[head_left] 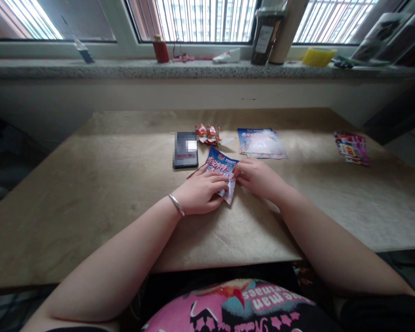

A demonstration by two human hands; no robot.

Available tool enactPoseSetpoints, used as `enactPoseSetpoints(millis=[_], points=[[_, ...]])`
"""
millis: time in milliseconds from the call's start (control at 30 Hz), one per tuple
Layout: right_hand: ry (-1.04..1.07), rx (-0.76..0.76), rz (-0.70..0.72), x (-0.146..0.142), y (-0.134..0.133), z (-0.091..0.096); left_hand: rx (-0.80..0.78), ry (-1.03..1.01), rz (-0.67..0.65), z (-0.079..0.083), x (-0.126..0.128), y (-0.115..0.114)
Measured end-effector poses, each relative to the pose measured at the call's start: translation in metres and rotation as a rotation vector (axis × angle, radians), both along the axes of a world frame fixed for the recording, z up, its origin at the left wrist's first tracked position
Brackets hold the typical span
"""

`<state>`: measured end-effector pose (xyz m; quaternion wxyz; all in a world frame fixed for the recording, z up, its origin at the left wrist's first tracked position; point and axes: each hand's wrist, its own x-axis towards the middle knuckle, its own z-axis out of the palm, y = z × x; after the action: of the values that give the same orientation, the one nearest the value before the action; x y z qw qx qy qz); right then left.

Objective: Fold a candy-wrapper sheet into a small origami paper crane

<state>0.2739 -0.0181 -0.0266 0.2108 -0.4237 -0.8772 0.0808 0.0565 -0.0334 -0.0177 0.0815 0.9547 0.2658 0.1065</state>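
Note:
A blue printed paper sheet (222, 168), partly folded, lies on the wooden table (90, 193). My left hand (200, 193), with a silver bracelet on the wrist, rests on the sheet's left side with fingers curled and pressing on it. My right hand (256, 177) pinches the sheet's right edge. Just beyond lie folded red-and-white paper figures (208, 134) and a dark phone (186, 150).
A stack of blue flyers (261, 143) lies behind my right hand and a pink flyer (352, 147) at the far right. The stone windowsill (124, 69) holds a red cup (161, 50), a dark jar (265, 34) and a yellow object (318, 56).

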Motion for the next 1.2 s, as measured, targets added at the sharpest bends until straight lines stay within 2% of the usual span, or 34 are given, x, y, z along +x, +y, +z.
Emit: enactPoseSetpoints(millis=[200,367,667,833,1033,1200], points=[[0.12,0.038,-0.025,0.002,0.004,-0.007,0.009,-0.013,-0.039,-0.003,0.0,0.003],[0.137,0.069,-0.086,0.002,0.004,-0.008,0.039,0.006,-0.054,-0.008,-0.001,0.005],[0.272,-0.061,-0.21,0.0,0.005,-0.01,0.046,0.011,-0.046,-0.008,0.0,0.005],[0.301,-0.07,-0.205,0.001,0.009,-0.016,0.045,0.007,-0.053,-0.009,-0.001,0.005],[0.341,0.021,-0.139,-0.002,0.009,-0.012,0.071,0.003,-0.02,-0.009,-0.001,0.004],[0.448,-0.038,-0.132,-0.004,0.008,-0.013,0.04,0.033,0.02,-0.008,-0.001,0.003]])
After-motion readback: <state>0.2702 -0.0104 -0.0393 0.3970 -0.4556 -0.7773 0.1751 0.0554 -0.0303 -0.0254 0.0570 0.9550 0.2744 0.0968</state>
